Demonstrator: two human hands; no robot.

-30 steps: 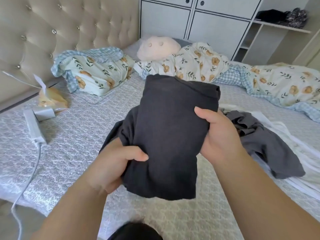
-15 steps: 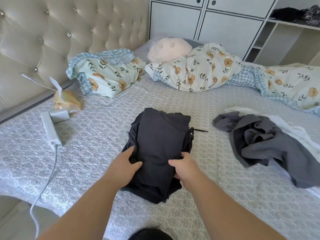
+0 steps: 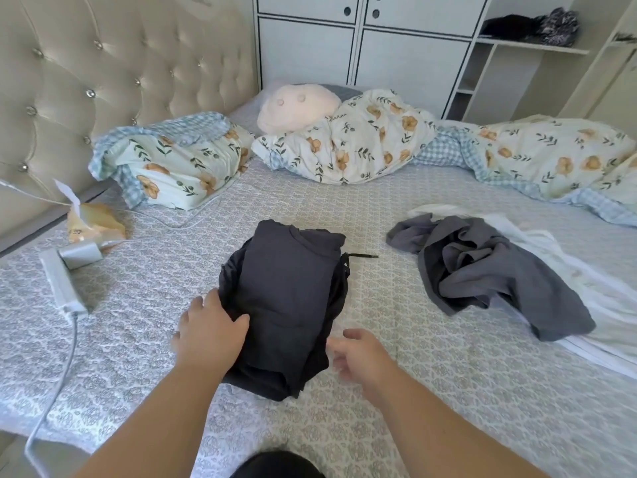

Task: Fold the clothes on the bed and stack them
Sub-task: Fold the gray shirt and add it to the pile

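head view: the folded dark garment (image 3: 286,305) is laid flat mid-bed (image 3: 413,391). its left edge is covered by the left hand (image 3: 210,334), fingers straight and together, thumb on top. the right hand (image 3: 358,355) is seen just beside the right edge, blurred, fingers relaxed and apart, nothing held. a grey garment (image 3: 489,270) is crumpled to the right.

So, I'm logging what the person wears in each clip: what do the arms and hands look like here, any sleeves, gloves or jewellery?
Both forearms are bare to the bottom edge of the picture, with no sleeves in view. The left hand and the right hand are ungloved. No watch, bracelet or ring shows, though the right hand's fingers are blurred.
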